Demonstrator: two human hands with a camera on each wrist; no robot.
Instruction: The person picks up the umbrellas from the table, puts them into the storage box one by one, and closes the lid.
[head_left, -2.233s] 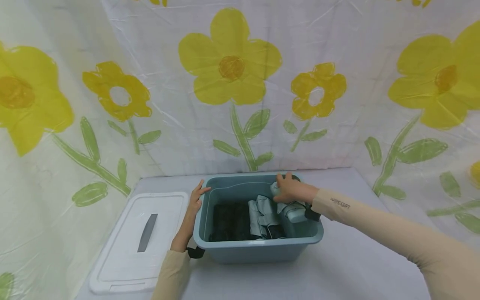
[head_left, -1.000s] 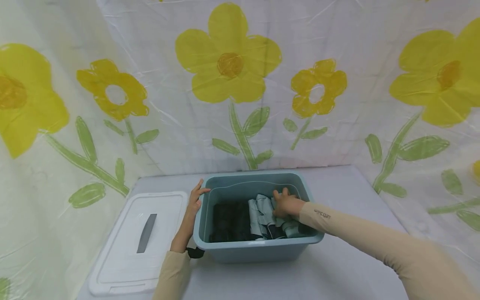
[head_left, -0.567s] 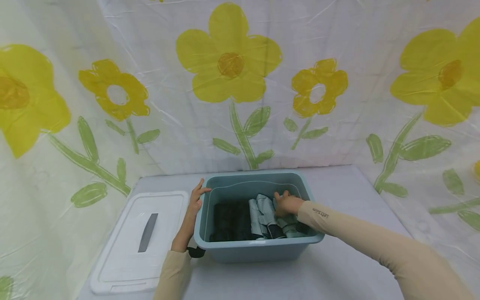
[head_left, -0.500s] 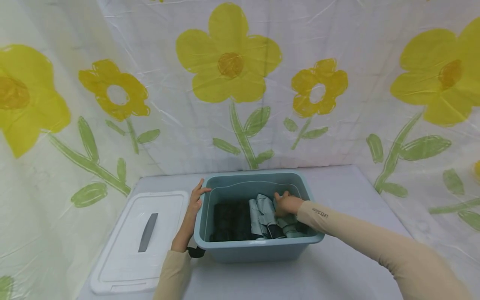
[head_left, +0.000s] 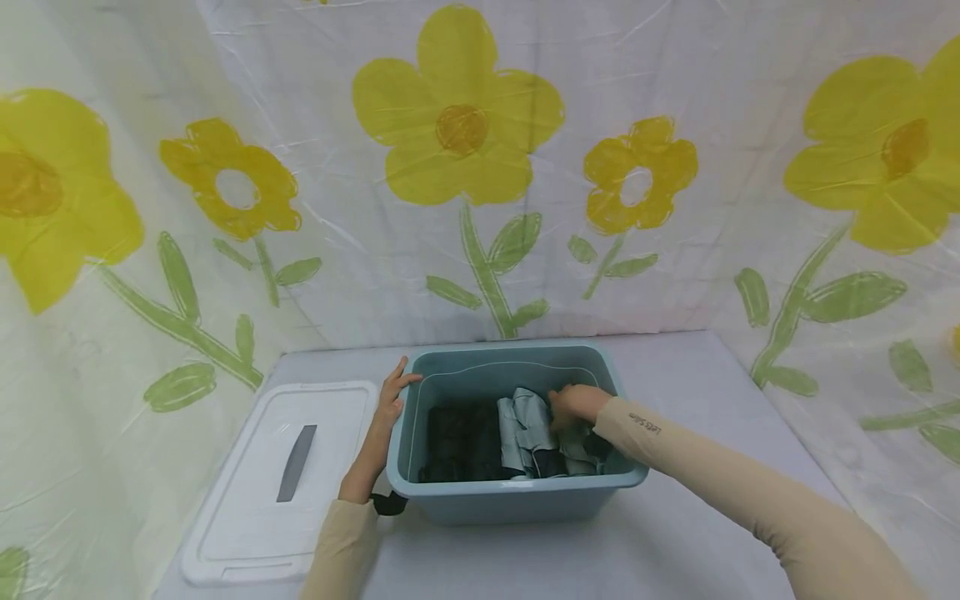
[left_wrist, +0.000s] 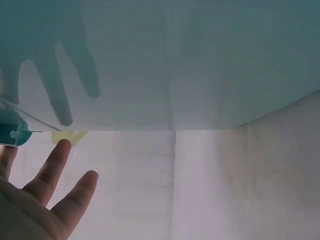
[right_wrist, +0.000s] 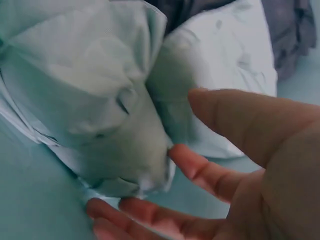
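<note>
A grey-blue plastic bin stands open on the table. My left hand rests at its left rim, fingers spread; in the left wrist view the fingers are straight beside the bin's outer wall. Inside the bin, my right hand reaches down at the right end. The right wrist view has its fingertips touching the end of a pale green rolled garment, with the thumb apart from it. Another pale rolled garment lies beside that one. Light rolled clothes fill the bin's middle.
Dark folded clothes occupy the bin's left part. A white lid with a grey handle lies left of the bin. Behind the table hangs a flower-printed curtain.
My right hand has lowered a pale rolled garment from the bin's back right into its right end. Over the last half second its fingers have tipped downward. My left hand has stayed put.
</note>
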